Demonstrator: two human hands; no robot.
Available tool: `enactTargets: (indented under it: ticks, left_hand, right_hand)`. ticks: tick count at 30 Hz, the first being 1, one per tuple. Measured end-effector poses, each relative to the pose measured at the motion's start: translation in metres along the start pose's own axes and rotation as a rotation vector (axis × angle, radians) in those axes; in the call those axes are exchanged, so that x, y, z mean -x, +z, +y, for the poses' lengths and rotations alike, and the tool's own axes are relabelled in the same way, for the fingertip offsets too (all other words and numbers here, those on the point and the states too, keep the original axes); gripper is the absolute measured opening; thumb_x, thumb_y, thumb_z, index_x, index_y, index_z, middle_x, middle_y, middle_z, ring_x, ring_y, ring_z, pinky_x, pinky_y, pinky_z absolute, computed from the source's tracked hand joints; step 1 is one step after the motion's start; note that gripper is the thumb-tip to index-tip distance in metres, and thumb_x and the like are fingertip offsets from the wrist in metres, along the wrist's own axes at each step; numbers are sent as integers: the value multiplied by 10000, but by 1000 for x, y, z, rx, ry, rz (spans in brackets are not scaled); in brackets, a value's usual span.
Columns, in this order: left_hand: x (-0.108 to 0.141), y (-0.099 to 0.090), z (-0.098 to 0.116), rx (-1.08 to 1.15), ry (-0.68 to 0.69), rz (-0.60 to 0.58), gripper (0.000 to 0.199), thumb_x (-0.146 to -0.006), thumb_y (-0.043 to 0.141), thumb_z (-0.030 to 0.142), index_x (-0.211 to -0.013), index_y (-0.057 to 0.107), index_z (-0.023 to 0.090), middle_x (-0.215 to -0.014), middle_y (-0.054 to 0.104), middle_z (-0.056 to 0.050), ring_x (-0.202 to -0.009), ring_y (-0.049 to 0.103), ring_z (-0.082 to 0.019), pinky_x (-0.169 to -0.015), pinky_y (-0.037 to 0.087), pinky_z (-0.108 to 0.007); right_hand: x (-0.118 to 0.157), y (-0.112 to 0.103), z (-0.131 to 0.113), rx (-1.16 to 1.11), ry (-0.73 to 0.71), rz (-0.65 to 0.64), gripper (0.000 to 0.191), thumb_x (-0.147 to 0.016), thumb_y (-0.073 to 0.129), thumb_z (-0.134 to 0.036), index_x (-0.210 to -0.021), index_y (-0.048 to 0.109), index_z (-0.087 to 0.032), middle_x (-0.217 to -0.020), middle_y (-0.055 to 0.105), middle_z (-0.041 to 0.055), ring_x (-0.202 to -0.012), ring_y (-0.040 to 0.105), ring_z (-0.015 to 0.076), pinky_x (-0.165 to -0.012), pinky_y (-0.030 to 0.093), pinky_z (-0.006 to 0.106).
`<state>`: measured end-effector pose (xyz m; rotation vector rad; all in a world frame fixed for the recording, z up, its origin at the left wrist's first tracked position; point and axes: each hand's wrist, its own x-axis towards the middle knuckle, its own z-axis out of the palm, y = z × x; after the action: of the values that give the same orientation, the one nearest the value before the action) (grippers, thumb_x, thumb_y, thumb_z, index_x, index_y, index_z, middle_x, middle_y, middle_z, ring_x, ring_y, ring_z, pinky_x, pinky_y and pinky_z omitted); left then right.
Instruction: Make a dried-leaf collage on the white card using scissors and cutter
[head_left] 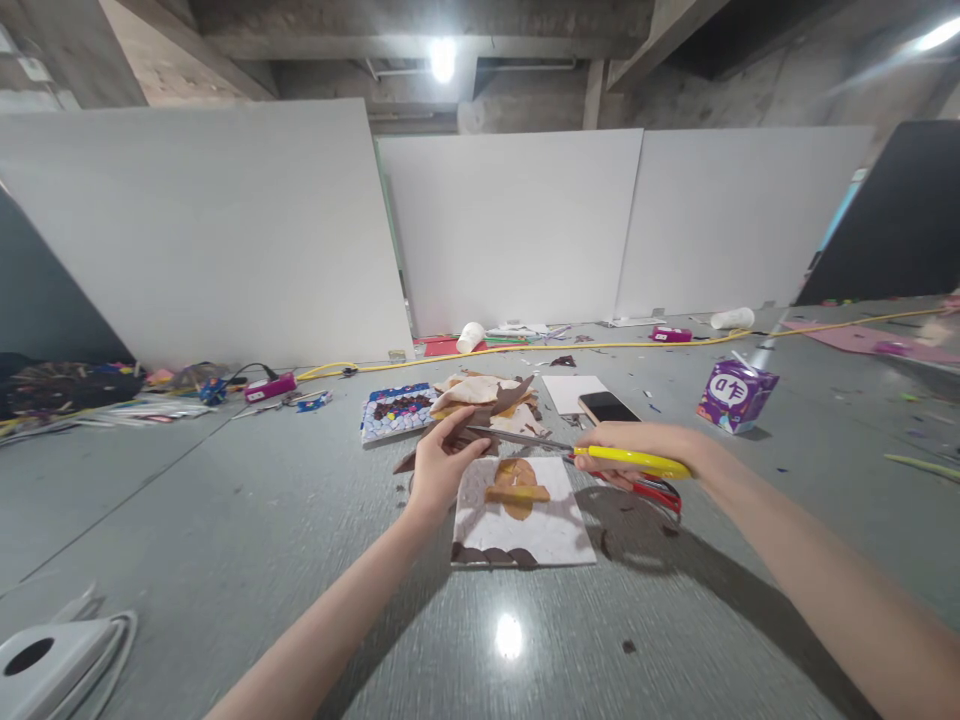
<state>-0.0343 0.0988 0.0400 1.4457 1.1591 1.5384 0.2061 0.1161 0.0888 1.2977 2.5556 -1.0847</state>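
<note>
My right hand is wrapped around the scissors, which have one yellow and one red handle loop. Their blades point left, towards my left hand. With thumb and fingers closed, my left hand pinches a dark brown piece of thin sheet material near the blade tips. Below both hands lies a white square panel with an orange-brown oval, a band across it and dark brown scalloped pieces along its lower edge. Behind the left fingers sits a heap of cream and brown scraps.
A blue and white decorated panel lies left of the scraps. A phone and a white sheet are behind my right hand. A purple carton stands at right. A yellow cable crosses the floor before the white partitions.
</note>
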Motion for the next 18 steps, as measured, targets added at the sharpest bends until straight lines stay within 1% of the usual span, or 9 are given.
enactTargets:
  ticks: [3,8,10,13,15,16,18]
  left_hand:
    - [-1,-2,-1,25,-24,-21,479,-585,677,198,-1051,580,143,-873,645,-35,-765,600,-165,-680,509,-275]
    - [-7,-8,1,46,-76,-84,503,-568,684,185,-1053,565,123,-830,643,-35,-717,599,-151,-674,511,-277]
    - [-11,-11,3,52,-89,-133,505,-559,688,178,-1045,565,123,-814,644,-32,-710,605,-153,-683,506,-283]
    - [-15,-16,7,26,-100,-241,493,-550,692,171,-1028,578,135,-825,643,-30,-691,612,-155,-681,498,-292]
    - [-17,-20,9,8,-118,-313,502,-553,689,174,-1040,574,135,-792,642,-26,-667,613,-157,-663,496,-301]
    - [-18,-22,9,-1,-127,-340,509,-553,689,177,-1046,572,133,-768,643,-24,-665,613,-161,-659,494,-305]
    - [-20,-25,10,-22,-145,-375,511,-552,696,189,-1045,574,128,-747,648,-30,-695,613,-175,-679,486,-314]
  right_hand:
    - [0,0,-2,13,-2,-5,346,-809,327,-482,-628,371,-190,-493,449,-21,-398,389,82,-428,328,235]
    - [1,-1,-2,3,68,0,301,-801,363,-454,-634,344,-204,-493,418,-37,-405,339,86,-433,290,247]
    - [2,-2,0,13,40,-8,299,-796,375,-463,-643,343,-207,-510,419,-37,-423,339,92,-447,292,252]
    - [3,-5,2,46,-53,-23,307,-797,366,-486,-667,361,-208,-575,435,-22,-508,404,118,-510,341,260]
    - [4,-6,2,62,-83,-25,315,-794,367,-490,-659,365,-206,-594,431,-17,-551,426,128,-542,359,260]
    - [5,-7,1,60,-74,-23,319,-791,369,-488,-646,361,-204,-584,422,-20,-542,419,125,-534,356,257]
    - [7,-7,0,23,-7,-31,337,-788,367,-493,-622,347,-201,-539,393,-34,-472,368,102,-478,331,244]
